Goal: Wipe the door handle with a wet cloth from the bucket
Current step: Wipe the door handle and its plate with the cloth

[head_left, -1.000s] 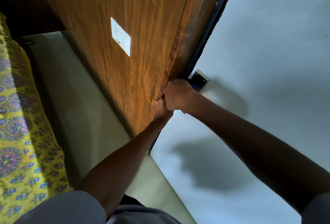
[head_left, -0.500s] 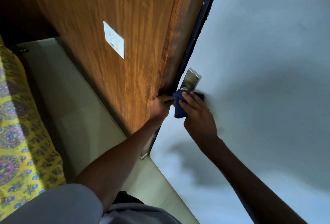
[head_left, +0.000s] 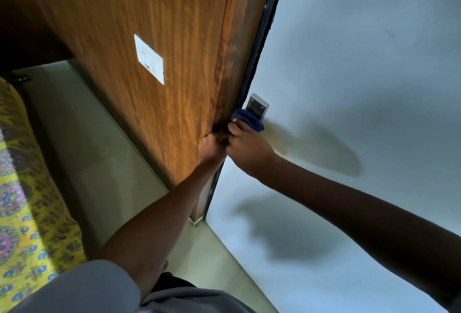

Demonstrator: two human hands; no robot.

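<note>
A metal handle plate is fixed on the pale blue door, close to its dark edge. A dark blue cloth is pressed over the lower part of the plate, hiding the handle itself. My right hand is closed on the cloth from below. My left hand grips the door's edge just left of it, its fingers hidden behind the edge. The two hands touch.
A brown wooden panel with a white switch plate stands left of the door. Pale floor tiles run below it. A bed with a yellow patterned sheet lies at the far left. No bucket is in view.
My right hand has turned from flat, fingers spread over the cloth, to a closed grip on it, and the cloth has moved up the handle plate. The left hand stays on the door edge.
</note>
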